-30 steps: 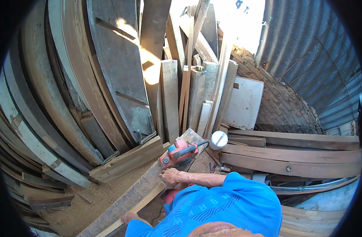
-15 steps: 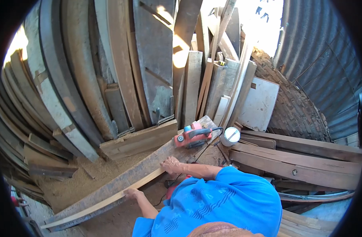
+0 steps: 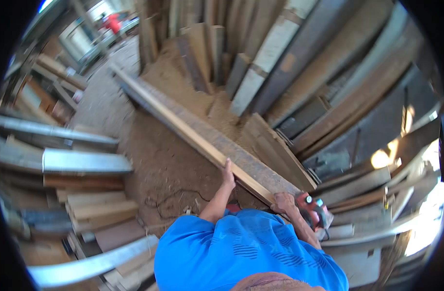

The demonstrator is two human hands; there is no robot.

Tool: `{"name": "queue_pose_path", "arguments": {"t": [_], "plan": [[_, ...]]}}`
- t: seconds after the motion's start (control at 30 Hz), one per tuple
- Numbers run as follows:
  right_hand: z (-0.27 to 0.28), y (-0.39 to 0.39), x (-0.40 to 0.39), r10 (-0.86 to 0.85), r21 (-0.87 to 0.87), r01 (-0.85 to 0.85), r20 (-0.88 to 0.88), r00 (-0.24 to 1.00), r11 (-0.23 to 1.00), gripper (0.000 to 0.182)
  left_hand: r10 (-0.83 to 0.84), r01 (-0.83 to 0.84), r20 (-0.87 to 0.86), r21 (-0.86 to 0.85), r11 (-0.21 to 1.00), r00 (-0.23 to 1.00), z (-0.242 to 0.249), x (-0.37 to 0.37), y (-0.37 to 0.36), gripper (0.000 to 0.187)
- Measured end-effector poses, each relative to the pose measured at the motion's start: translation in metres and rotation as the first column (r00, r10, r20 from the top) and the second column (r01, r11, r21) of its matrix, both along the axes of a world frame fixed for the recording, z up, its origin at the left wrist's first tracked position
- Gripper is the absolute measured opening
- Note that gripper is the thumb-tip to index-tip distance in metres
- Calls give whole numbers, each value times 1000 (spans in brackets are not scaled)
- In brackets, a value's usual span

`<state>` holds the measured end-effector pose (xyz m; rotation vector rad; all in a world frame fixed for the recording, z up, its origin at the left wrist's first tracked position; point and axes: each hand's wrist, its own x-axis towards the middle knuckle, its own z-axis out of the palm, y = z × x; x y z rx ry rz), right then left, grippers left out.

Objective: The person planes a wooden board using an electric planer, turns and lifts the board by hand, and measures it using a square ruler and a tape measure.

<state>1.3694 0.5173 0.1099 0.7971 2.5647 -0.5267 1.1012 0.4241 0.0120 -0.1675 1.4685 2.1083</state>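
Observation:
A long pale wooden strip [image 3: 197, 139] lies along the edge of a rough grey plank bench [image 3: 251, 157]. My left hand [image 3: 227, 175] is closed around the strip partway along, thumb on top and fingers hidden below. At the strip's near end, my right hand [image 3: 283, 201] is closed on it, with the fingers curled over. Right beside that hand, a red electric planer [image 3: 309, 206] rests at the bench's near end, partly behind my forearm.
Boards [image 3: 299, 72] lean along the right. Stacked timber [image 3: 103, 206] lies at the left. A cable [image 3: 171, 196] trails over the dirt floor, and sawdust [image 3: 171, 68] is heaped beyond the bench. A person in red [image 3: 113, 23] is far off at upper left.
My view has swung left, so the bench and strip now slant toward the upper left and the far person shows. Both hands are still on the strip.

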Motion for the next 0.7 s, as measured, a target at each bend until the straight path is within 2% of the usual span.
{"name": "queue_pose_path", "arguments": {"t": [0.03,0.07,0.1,0.17,0.23,0.27,0.3,0.33,0.37,0.4,0.43,0.5,0.53,0.6,0.67,0.7], "plan": [[18,-2,2,39,31,-38,-32,999,999,37,-22,6,101,156,988,995,-8,-7,4,65],[38,-1,7,64,61,-60,-67,996,996,38,-22,-10,136,235,972,991,-14,-13,10,61],[67,-1,7,84,60,-80,-65,994,995,40,-14,-21,105,321,947,994,0,-16,16,58],[139,9,6,105,37,-103,-67,992,994,46,-82,5,151,449,893,985,104,3,20,66],[208,22,21,72,-74,-93,-244,967,993,61,-150,100,41,571,815,988,129,1,17,70],[227,34,34,26,-225,-140,-445,895,964,67,-185,156,-18,625,765,983,142,1,18,73],[243,49,48,-54,-355,-214,-614,787,910,73,-118,97,-15,681,726,993,177,10,21,78],[260,57,60,11,-281,-320,-735,678,905,74,-51,39,-6,734,678,999,221,23,25,82],[274,62,69,70,-195,-411,-834,548,890,75,-51,42,-12,770,637,999,258,33,25,84],[286,65,76,90,-148,-464,-888,451,873,79,-49,44,-18,801,597,999,293,41,21,85],[288,60,81,28,-128,-426,-940,341,896,85,-45,43,-22,829,558,999,317,46,15,87],[291,49,76,89,67,-359,-995,45,931,91,-39,39,-21,835,548,999,344,47,6,90],[299,50,70,241,242,-313,-970,-44,918,94,-45,44,-24,839,543,999,355,46,3,92],[310,42,54,278,334,-306,-937,-213,891,93,-38,23,0,808,589,999,372,43,-7,94],[323,31,37,312,417,-309,-889,-336,855,92,-17,17,-8,785,619,1000,374,37,-16,101],[327,27,34,331,429,-326,-889,-315,842,86,9,34,-49,799,601,999,372,34,-20,101]]}}
